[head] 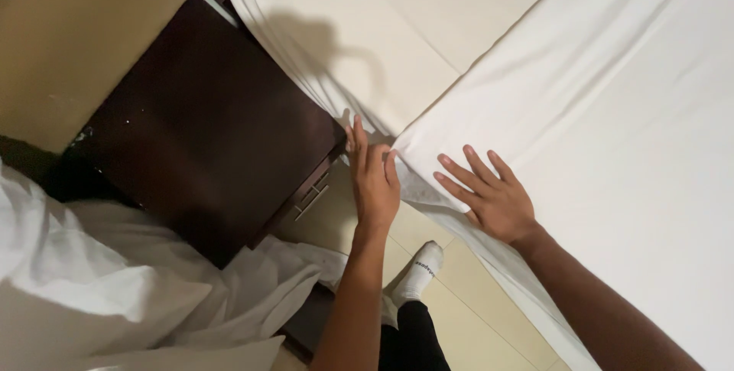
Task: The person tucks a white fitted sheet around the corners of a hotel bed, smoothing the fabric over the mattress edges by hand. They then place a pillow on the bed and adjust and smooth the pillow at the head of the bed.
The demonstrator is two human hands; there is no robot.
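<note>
**Two bare hands smoothing a white sheet at the corner of a bed**

Seen from above, a person's left hand (374,180) reaches forward with its fingers straight and held together, gripping nothing; the fingertips touch the smooth white fabric bed sheet (581,111) where it folds over the corner of the mattress, just beside the dark brown wooden bedside cabinet (206,134). The right hand (489,195) lies flat, palm down, on the sheet's edge, fingers spread apart and open, holding nothing; it sits just right of the left hand, the two near but not touching. The sheet covers the bed across the upper and right part of the view, with a straight crease running diagonally from the corner toward the top right; its corner sits between the two hands. Below the hands, the person's foot in a white sock (420,270) stands on pale beige floor tiles (474,302); a loose heap of crumpled white linen (115,294) lies at lower left, against the front of the cabinet; a tan wall (69,27) fills the upper left.
</note>
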